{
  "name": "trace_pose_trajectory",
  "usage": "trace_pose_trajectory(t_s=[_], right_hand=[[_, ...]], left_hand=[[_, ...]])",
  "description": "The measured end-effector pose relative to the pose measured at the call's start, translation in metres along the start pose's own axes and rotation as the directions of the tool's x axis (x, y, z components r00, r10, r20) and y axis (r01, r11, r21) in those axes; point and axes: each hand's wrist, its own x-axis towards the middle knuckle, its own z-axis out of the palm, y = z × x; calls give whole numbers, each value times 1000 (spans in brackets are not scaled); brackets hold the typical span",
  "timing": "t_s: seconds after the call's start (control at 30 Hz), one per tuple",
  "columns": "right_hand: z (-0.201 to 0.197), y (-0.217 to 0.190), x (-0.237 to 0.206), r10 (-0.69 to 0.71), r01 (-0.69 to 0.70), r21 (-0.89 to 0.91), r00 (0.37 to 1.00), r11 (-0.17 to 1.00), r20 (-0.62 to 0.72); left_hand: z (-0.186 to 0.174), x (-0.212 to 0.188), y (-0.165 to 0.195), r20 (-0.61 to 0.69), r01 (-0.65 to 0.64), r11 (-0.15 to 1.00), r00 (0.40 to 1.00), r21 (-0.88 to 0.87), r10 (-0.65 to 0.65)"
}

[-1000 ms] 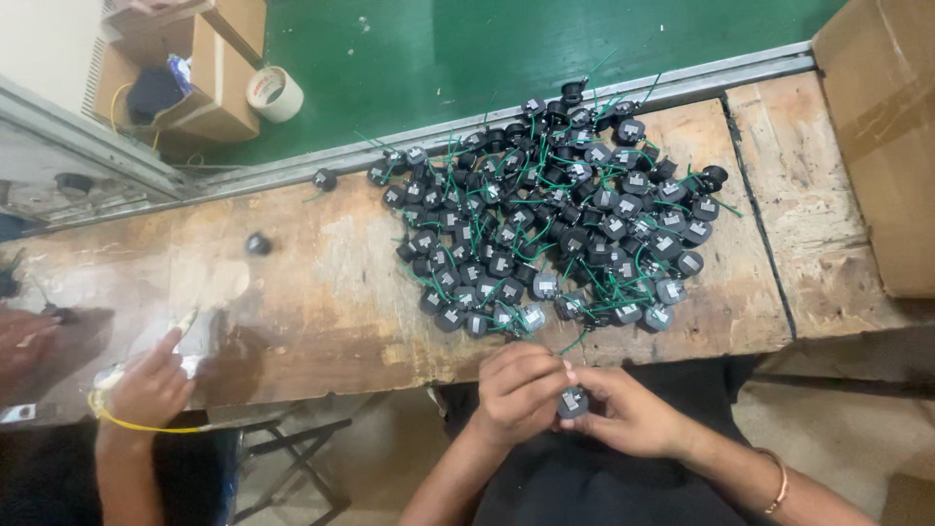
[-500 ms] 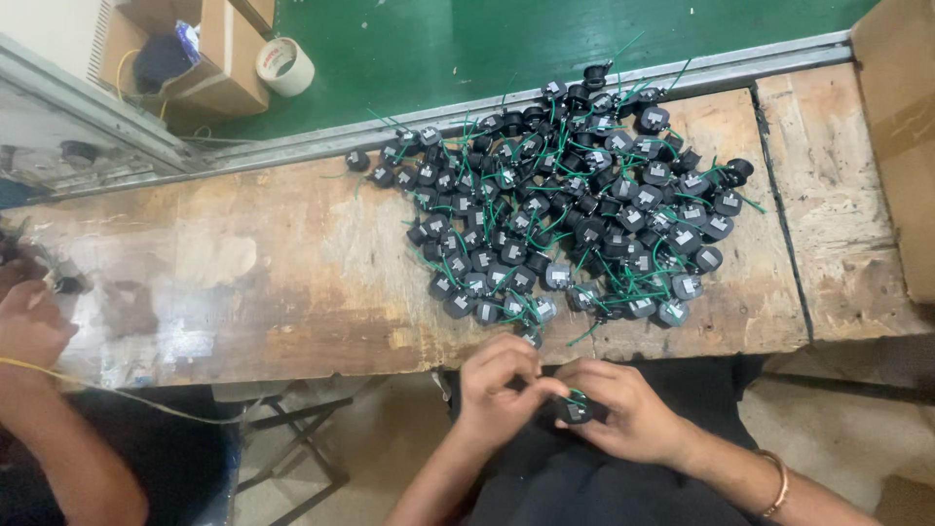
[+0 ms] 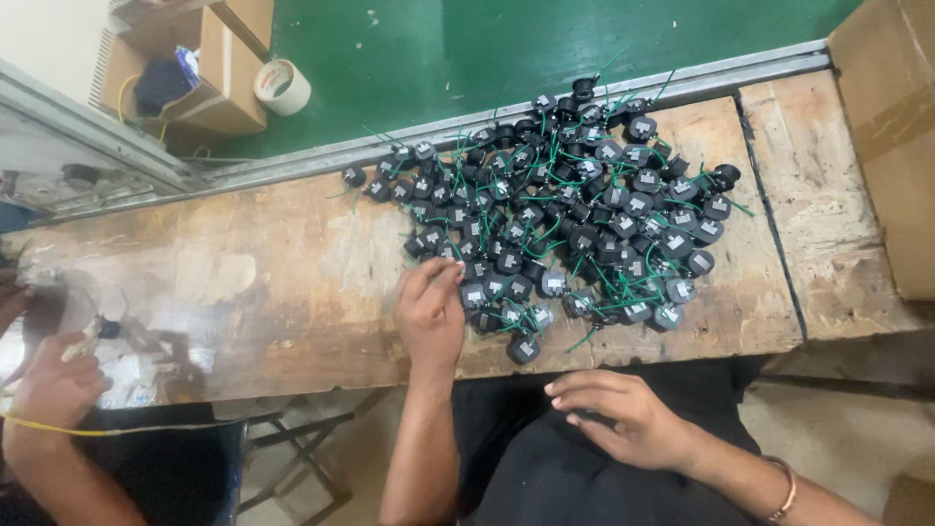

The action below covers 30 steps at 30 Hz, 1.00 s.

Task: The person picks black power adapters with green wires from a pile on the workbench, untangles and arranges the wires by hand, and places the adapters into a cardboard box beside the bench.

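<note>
On worn wooden workbench (image 3: pixel 243 292): heap of small black round parts with green wire leads (image 3: pixel 575 214) at centre-right. Left hand (image 3: pixel 430 310) flat at heap's near-left edge, fingers loose, touching parts, gripping nothing. Right hand (image 3: pixel 623 414) on lap, fingers spread, empty. Co-worker's hand (image 3: pixel 54 385) far left.

Left hand (image 3: pixel 430 314) reaches forward, fingers extended; right hand (image 3: pixel 623 419) rests open

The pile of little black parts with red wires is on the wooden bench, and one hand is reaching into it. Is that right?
Nearly. In the head view the wires on the pile of little black parts are green, not red. The rest holds: the pile lies on the wooden bench, and the left hand reaches into its near edge, while the right hand rests on the lap.
</note>
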Motion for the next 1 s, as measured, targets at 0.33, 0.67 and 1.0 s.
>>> trace_pose_trajectory(t_s=[0.33, 0.67, 1.0], right_hand=[[10, 17, 1, 364, -365, 169, 931, 916, 38], [19, 17, -5, 326, -340, -161, 939, 926, -106], [11, 5, -15, 419, -420, 2, 905, 907, -75]], left_hand=[[16, -54, 52, 247, 72, 747, 961, -661, 126], [8, -83, 57, 444, 297, 762, 896, -575, -15], [10, -97, 82, 407, 431, 570, 896, -699, -179]])
